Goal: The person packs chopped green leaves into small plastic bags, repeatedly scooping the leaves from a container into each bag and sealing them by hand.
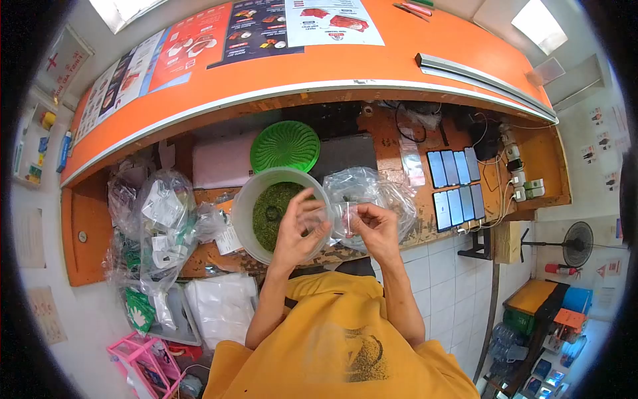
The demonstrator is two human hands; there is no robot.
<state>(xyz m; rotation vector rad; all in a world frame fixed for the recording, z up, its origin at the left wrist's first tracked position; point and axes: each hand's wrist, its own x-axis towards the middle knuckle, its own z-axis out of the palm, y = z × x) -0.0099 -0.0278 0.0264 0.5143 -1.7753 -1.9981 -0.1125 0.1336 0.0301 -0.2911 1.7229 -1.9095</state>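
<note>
A clear plastic tub holds chopped green flakes, with a small dark round thing lying on them. My left hand is over the tub's right side, its fingers apart and blurred, holding nothing that I can make out. Just right of the tub, my right hand pinches a small clear plastic bag. Behind that hand lies a large crumpled clear bag. The green ridged lid sits beyond the tub.
Several phones lie in two rows at the right, near chargers and cables. Plastic bags hang at the left. The orange counter overhangs the shelf. A fan stands far right.
</note>
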